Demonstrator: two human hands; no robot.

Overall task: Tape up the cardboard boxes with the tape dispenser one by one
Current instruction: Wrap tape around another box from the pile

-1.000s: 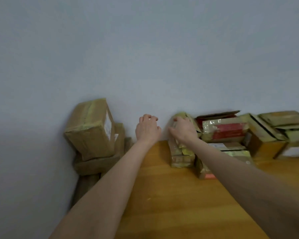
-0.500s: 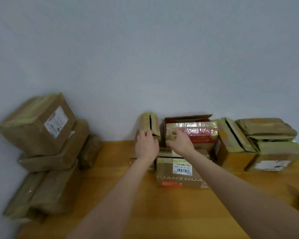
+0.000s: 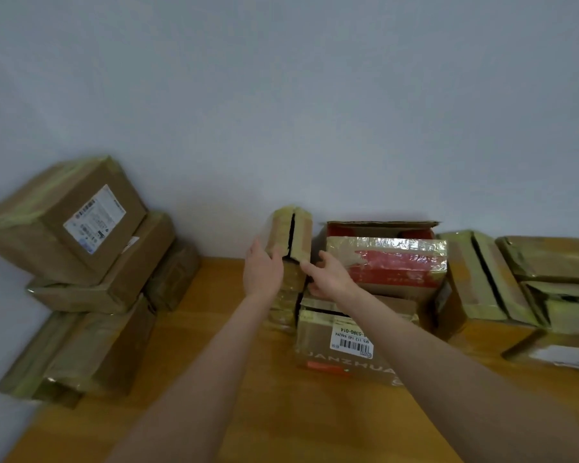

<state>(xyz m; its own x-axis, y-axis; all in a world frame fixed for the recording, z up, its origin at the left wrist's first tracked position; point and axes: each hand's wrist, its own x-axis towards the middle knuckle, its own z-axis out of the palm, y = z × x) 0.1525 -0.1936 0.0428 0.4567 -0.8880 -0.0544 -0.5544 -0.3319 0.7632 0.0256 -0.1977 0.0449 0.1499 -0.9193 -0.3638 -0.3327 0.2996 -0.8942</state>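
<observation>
Two hands are out over the wooden table point(image 3: 248, 412), both on one narrow cardboard box point(image 3: 298, 228) that stands upright at the back, close to the pale wall point(image 3: 281, 95). The left hand point(image 3: 263, 275) grips the box's left side, thumb on the front face, fingers wrapped round the edge. The right hand point(image 3: 328, 277) comes in from the other side with fingers stretched loosely, one fingertip touching the box's lower right edge, no clasp there. A dark slit runs down the middle of the box's face, between strips of yellowish tape. Just beside it on the right sits a red box point(image 3: 391, 265) with shiny tape across it, flap up. In front of that, under the right forearm, lies a brown box point(image 3: 318, 335) with a barcode label. Further right, more taped boxes point(image 3: 482, 279) line the wall. Off to the left, a pile of boxes point(image 3: 81, 228) sits in the corner, the top one tilted and bearing a white label.
</observation>
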